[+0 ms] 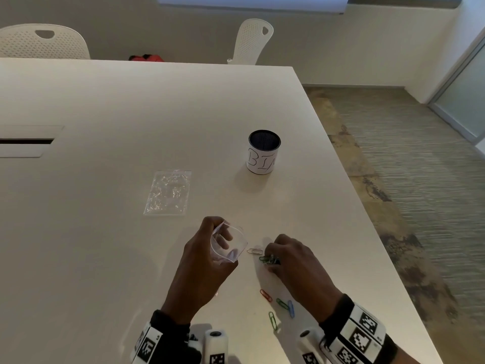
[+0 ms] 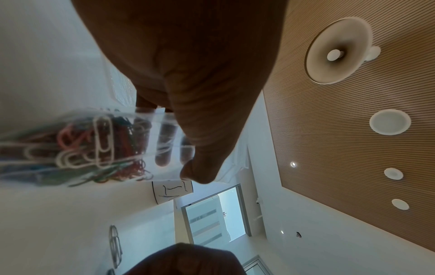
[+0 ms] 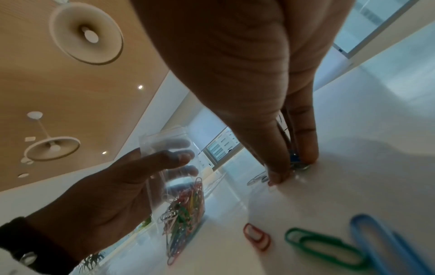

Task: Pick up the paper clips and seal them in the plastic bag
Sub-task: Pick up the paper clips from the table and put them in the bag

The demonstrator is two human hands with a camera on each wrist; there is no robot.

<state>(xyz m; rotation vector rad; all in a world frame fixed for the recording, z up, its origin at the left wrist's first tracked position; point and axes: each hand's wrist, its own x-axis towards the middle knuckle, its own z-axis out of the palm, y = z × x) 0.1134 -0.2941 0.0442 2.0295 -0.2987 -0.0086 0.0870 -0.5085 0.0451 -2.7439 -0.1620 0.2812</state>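
Observation:
My left hand (image 1: 210, 248) holds a small clear plastic bag (image 1: 227, 243) upright, its mouth spread open. The bag (image 3: 179, 186) holds several coloured paper clips (image 2: 77, 147) at its bottom. Just to its right, my right hand (image 1: 283, 256) pinches a small bunch of clips (image 1: 269, 260) against the table, thumb and fingertips (image 3: 306, 154) together. A silver clip (image 1: 255, 250) lies between the hands. Loose on the table near my right wrist are a red clip (image 1: 265, 295), a green clip (image 1: 282, 303), a blue clip (image 1: 291, 308) and another green clip (image 1: 273, 320).
A second clear plastic bag (image 1: 168, 192) lies flat on the white table (image 1: 105, 232) beyond my left hand. A mesh cup labelled BIN (image 1: 263, 152) stands farther back right. The table's right edge (image 1: 367, 211) runs close to my right hand. White chairs stand behind.

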